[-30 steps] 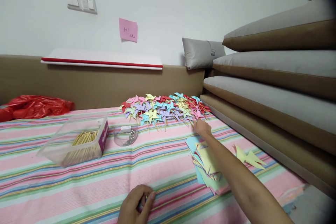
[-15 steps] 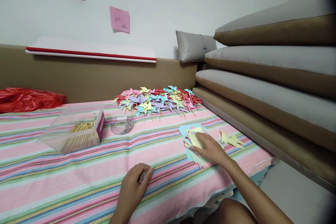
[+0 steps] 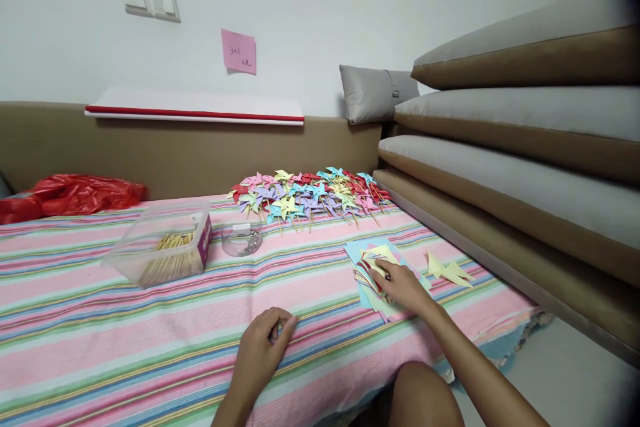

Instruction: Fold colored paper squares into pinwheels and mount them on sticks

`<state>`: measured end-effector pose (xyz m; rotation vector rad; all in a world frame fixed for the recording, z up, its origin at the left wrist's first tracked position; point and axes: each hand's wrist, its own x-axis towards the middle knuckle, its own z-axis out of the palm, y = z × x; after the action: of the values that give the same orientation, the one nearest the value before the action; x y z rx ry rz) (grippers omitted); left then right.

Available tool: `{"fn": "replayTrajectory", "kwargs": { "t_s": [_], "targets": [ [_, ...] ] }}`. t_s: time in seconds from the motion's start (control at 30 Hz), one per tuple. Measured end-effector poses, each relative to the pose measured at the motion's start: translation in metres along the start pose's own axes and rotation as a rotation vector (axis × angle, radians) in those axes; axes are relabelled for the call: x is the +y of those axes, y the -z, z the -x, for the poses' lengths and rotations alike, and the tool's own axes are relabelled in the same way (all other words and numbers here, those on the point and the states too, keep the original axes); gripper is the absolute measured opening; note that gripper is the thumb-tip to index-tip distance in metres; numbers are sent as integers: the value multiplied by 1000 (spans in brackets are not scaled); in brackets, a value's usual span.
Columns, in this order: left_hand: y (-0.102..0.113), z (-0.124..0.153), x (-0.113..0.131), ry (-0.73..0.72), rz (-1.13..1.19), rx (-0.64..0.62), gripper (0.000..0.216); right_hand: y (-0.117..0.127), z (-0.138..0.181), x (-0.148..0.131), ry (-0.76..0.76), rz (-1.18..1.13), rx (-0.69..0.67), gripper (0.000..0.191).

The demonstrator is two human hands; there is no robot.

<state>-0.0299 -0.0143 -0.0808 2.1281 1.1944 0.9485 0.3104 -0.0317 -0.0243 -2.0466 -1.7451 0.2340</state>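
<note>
A second ago at the pinwheels (image 3: 317,192), the right hand (image 3: 406,287) is now on the paper stack (image 3: 373,255), right of centre, so I judge the work has moved there; its grip is narrow, but whether it holds anything I can't tell. The left hand (image 3: 263,347), lower centre, rests curled on the striped cloth (image 3: 200,333), its palm hidden.

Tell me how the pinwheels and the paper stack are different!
The pinwheels are folded, with sticks; the paper stack lies flatter, no sticks showing. The pinwheels spread wide, farther away; the paper stack sits nearer, under the right hand. Both are colourful, on striped cloth.
</note>
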Motion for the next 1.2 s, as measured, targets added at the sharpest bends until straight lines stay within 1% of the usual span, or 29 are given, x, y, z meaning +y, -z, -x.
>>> {"fn": "replayTrajectory", "kwargs": {
  "t_s": [0.1,0.2,0.3,0.43,0.63,0.77,1.0,1.1,1.2],
  "targets": [
    [-2,1,0,3,-6,19,35,4,-1,-1,14,-2,-37,41],
    [-3,2,1,0,-18,38,34,4,-2,-3,-11,26,-44,43],
    [-2,2,3,-1,-24,35,33,-2,-6,-7,-64,77,-23,47],
    [-1,2,5,-7,-29,27,33,-11,-10,-14,-130,137,18,41],
    [1,2,9,-19,-47,15,34,-12,-8,-24,-123,128,31,48],
    [1,3,10,-56,-54,28,33,-12,-6,-20,-102,89,20,49],
    [1,2,10,-69,-68,27,34,-14,-12,-10,-122,57,-3,32],
    [1,1,11,-67,-83,21,34,-12,-13,-7,-107,15,-7,33],
    [2,1,13,-76,-89,20,34,-9,-12,-4,-83,-33,-16,38]
  ]
}}
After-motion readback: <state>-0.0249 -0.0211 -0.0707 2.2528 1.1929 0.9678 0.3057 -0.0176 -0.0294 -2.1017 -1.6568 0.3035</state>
